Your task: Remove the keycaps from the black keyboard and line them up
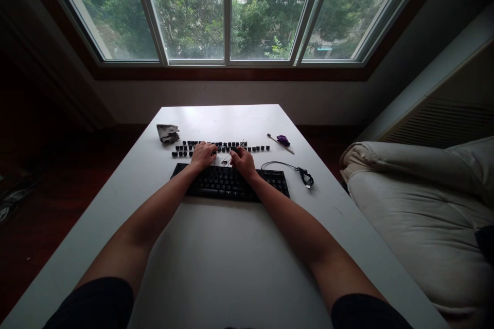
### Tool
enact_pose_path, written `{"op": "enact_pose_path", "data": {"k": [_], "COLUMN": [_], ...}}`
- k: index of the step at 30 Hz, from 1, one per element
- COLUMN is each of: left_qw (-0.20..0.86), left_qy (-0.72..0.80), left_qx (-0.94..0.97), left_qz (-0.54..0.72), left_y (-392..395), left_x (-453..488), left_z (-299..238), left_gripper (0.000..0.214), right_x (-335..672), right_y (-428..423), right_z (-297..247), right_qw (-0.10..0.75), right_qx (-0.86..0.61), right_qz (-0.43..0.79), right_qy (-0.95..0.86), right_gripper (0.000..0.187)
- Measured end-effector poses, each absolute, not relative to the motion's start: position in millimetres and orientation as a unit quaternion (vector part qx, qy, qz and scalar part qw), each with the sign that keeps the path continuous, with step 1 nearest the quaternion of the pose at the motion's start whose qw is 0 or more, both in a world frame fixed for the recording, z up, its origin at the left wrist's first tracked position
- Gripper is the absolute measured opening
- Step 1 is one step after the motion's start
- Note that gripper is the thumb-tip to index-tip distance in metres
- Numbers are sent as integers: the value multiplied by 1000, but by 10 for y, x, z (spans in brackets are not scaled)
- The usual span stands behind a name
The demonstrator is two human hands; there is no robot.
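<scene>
My left hand (203,155) is closed, thumb and fingers pinching what looks like a small black keycap (214,152) above the keyboard's back edge. To its right, my right hand (244,163) grips the dark handle of a wire keycap puller (234,150), whose thin wires stick out toward the left hand. Below both wrists lies a black keyboard (224,183), partly covered by my forearms; most of its front keys are in place. Loose black keycaps (259,148) stand in rows behind the keyboard, some hidden by my hands.
A grey crumpled cloth (167,133) lies at the back left of the white table (231,247). At the right are a thin brush (281,144), a purple bundle (283,140) and the keyboard's coiled USB cable (304,177). A pale sofa (417,216) stands beside the table's right edge.
</scene>
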State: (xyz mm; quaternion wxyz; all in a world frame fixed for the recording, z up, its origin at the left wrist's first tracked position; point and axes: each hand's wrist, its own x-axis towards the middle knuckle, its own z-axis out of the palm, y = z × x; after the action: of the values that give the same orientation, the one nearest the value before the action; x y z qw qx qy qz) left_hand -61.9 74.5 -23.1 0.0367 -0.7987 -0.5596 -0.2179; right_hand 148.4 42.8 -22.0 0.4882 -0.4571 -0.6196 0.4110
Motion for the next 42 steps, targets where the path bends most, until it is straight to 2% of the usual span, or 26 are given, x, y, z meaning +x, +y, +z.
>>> {"op": "enact_pose_path", "data": {"k": [8,13,20,29,39,42], "left_qw": [17,5,-39,-167,-149,-145], "left_qy": [-563,-547,-483,-417,-413,-417], "left_qx": [-788,-793,-836,-854,-857,-860], "left_qz": [-247,-269,-259,-264,-271,-255], "left_y": [697,591,356,204,162,157], "left_x": [-629,-623,-604,-665,-699,-725], "left_z": [-171,-112,-38,-106,-157,-153], "left_gripper": [15,13,14,12,13,13], "right_x": [1478,1455,1455,1461,1490,1479], "right_y": [443,402,298,257,310,271], "right_z": [-234,-214,-158,-47,-30,14], "right_qw": [483,433,379,330,289,278], "right_qx": [-452,-401,-374,-319,-319,-283], "right_qz": [409,439,321,279,333,298], "right_qy": [-629,-678,-783,-844,-839,-868], "right_gripper": [29,34,22,16,19,16]}}
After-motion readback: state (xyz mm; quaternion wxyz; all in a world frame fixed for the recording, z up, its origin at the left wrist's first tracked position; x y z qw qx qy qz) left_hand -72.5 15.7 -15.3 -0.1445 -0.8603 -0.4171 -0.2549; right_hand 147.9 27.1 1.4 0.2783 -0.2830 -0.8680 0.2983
